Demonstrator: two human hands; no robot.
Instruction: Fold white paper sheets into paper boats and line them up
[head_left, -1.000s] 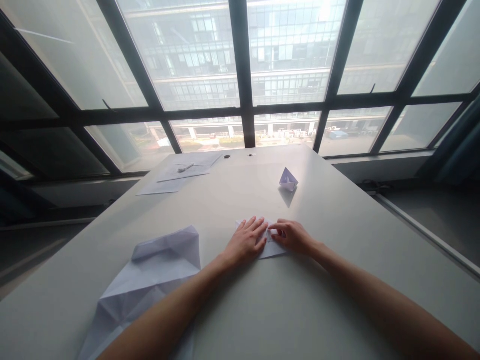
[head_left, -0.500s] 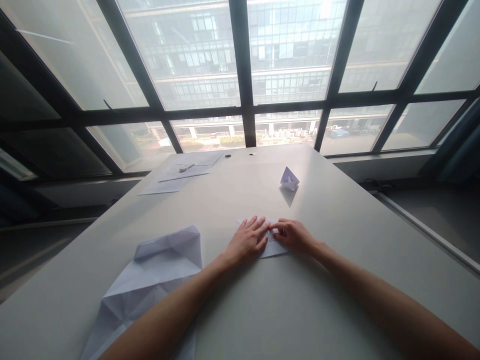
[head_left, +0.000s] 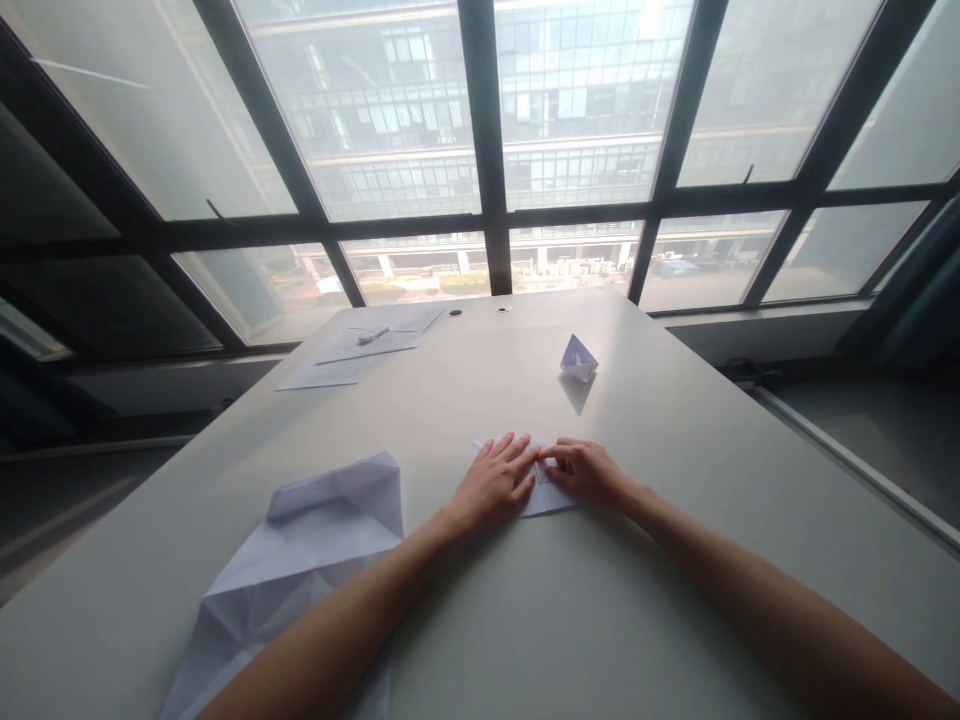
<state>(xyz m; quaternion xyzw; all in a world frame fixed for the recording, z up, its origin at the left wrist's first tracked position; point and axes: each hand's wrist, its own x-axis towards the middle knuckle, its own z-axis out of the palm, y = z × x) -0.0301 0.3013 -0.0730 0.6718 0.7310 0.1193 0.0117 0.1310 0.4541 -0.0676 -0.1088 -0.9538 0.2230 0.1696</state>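
Note:
A small folded sheet of white paper (head_left: 546, 497) lies flat on the grey table (head_left: 525, 610) in front of me. My left hand (head_left: 491, 483) rests flat on its left part with the fingers stretched out. My right hand (head_left: 589, 470) is curled, its fingertips pressing on a fold of the same paper beside the left fingertips. Most of the sheet is hidden under both hands.
A small folded paper boat (head_left: 578, 359) stands further back on the table. A large creased white sheet (head_left: 300, 560) lies at the near left under my left forearm. Flat papers with a pen (head_left: 373, 335) lie at the far left, near the window.
Almost nothing has moved. My right fingertips have shifted slightly along the fold; the left hand stays flat on the paper.

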